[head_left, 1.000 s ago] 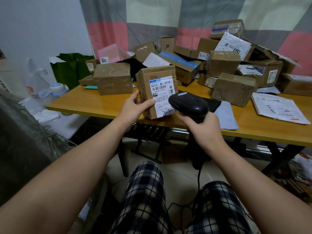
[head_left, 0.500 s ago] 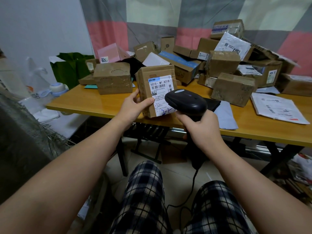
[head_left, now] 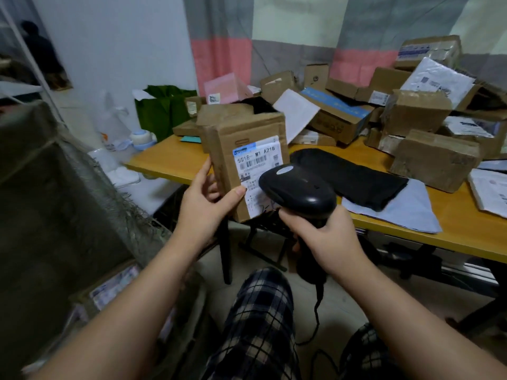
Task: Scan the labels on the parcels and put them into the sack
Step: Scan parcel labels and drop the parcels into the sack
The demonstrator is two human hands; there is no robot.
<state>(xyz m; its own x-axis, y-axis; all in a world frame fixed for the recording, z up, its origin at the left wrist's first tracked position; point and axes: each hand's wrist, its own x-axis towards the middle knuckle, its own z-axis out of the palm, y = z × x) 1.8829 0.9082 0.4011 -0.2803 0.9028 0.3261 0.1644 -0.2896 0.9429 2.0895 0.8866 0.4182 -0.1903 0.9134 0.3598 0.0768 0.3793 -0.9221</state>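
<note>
Left hand (head_left: 203,204) gripping, we have swung the parcel (head_left: 241,149) toward the sack (head_left: 55,201); right hand (head_left: 326,237) just beside clasps the scanner (head_left: 299,190).

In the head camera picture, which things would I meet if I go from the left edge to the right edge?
Woven sack → green bag → held parcel → barcode scanner → taped brown box → printed sheet.
</note>
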